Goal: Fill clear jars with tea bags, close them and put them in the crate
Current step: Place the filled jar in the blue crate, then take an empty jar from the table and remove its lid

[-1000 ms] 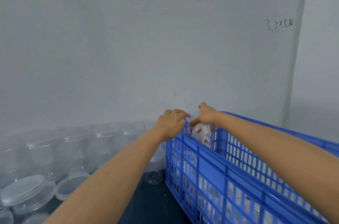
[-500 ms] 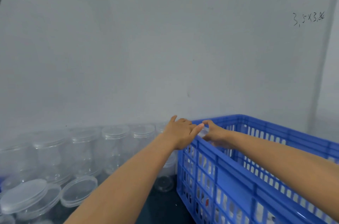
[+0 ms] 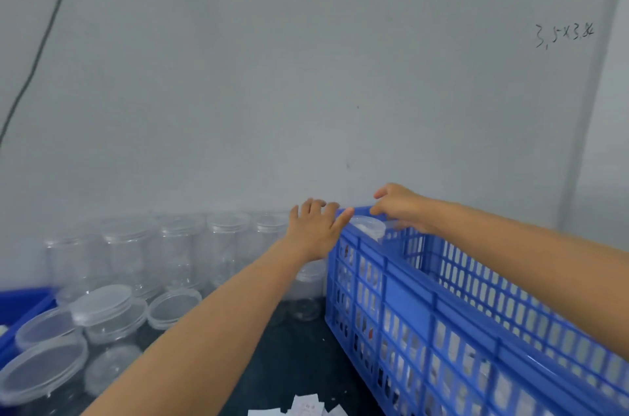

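Biggest thing here is the blue crate (image 3: 459, 306), slatted sides, running from right under both sets of fingers down toward the lower right; you can see bits of packed stuff through the slats but it's too blurry to say more. Off to the left of the fingers there's a whole crowd of clear jars (image 3: 177, 252) lined up against the wall, some capped, plus a few loose lids (image 3: 102, 305) lying nearer the camera. The one that matters, a lidded jar (image 3: 369, 226), sits in the crate's far corner with its lid about level with the rim, right between the two hands. Left hand (image 3: 315, 230) is spread flat, fingers straight and apart, thumb tip at the crate rim just beside the jar lid, not gripping anything. Right hand (image 3: 400, 208) hangs over the far rim, fingers loosely bent and apart just above the lid; can't tell if they actually touch it. A few tea bags (image 3: 306, 409) lie on the dark table, way below the fingers.
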